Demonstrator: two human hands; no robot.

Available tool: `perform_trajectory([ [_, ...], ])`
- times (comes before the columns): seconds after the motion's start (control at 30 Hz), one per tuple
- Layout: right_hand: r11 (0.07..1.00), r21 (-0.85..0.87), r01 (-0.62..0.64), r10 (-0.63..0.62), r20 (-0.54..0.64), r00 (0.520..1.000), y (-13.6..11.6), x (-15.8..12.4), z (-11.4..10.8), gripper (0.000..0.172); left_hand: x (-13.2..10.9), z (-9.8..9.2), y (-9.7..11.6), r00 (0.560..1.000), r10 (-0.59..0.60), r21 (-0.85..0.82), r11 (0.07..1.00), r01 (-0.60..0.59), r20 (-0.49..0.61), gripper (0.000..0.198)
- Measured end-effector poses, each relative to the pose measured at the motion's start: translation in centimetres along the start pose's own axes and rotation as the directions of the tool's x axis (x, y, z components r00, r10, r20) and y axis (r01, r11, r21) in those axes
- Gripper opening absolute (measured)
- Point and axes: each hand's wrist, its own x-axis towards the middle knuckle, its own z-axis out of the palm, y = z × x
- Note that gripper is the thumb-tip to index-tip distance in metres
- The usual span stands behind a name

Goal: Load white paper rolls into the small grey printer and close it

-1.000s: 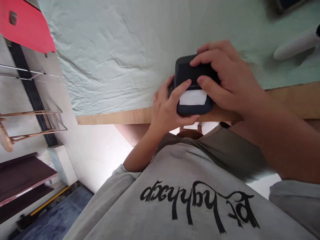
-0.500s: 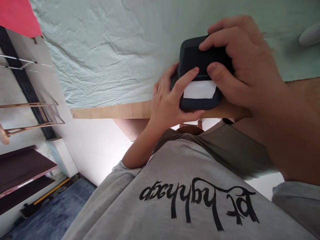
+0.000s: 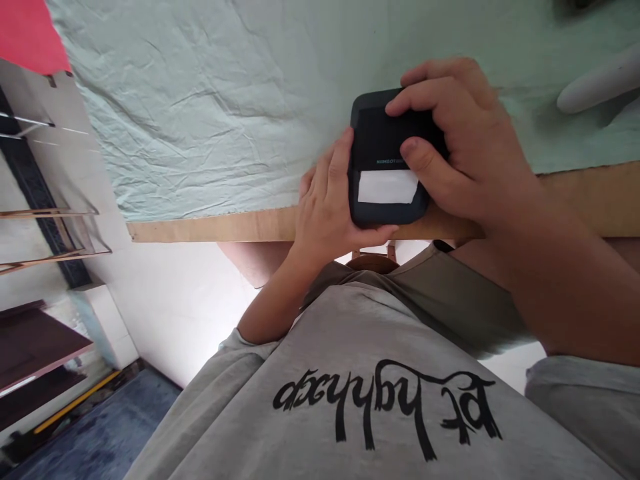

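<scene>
A dark, rounded label printer (image 3: 373, 133) with small upside-down lettering sits by the table's near edge. On its top, towards me, is a white rectangular label (image 3: 383, 187); whether it is stuck down or coming out of a slot I cannot tell. My left hand (image 3: 327, 200) is closed against the printer's left side, fingers along the wall and thumb along its near edge. From the right, my right hand (image 3: 460, 133) grips it, with the thumb and a finger resting on top. That hand covers the printer's right part.
A wrinkled pale green cloth (image 3: 210, 113) covers the table, whose bare wooden edge (image 3: 215, 227) runs in front of me. At the right lies a whitish rounded object (image 3: 595, 83). A dark item is cut off at the top right. A wooden stool (image 3: 373, 263) shows below the table.
My left index finger has come off the printer's top and now lies along its side. The view has shifted slightly, showing more of the whitish object at the right.
</scene>
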Motion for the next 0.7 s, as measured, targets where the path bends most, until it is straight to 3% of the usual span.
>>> perform_trajectory([
  [0.4, 1.000, -0.002, -0.015, 0.015, 0.002, 1.000, -0.2, 0.1, -0.1, 0.033, -0.2, 0.6, -0.9, 0.997, 0.072, -0.040, 0.997, -0.073, -0.031, 0.124],
  [0.57, 0.997, 0.027, -0.070, 0.072, -0.046, 0.996, 0.3, -0.2, 0.1, 0.050, -0.6, 0.2, -1.7, 0.993, 0.111, -0.042, 0.993, -0.112, -0.027, 0.120],
  [0.7, 0.998, 0.017, -0.057, 0.058, -0.065, 0.996, 0.5, -0.6, 0.3, 0.052, -0.6, 0.0, -2.0, 0.996, 0.090, -0.028, 0.996, -0.090, -0.006, 0.123],
])
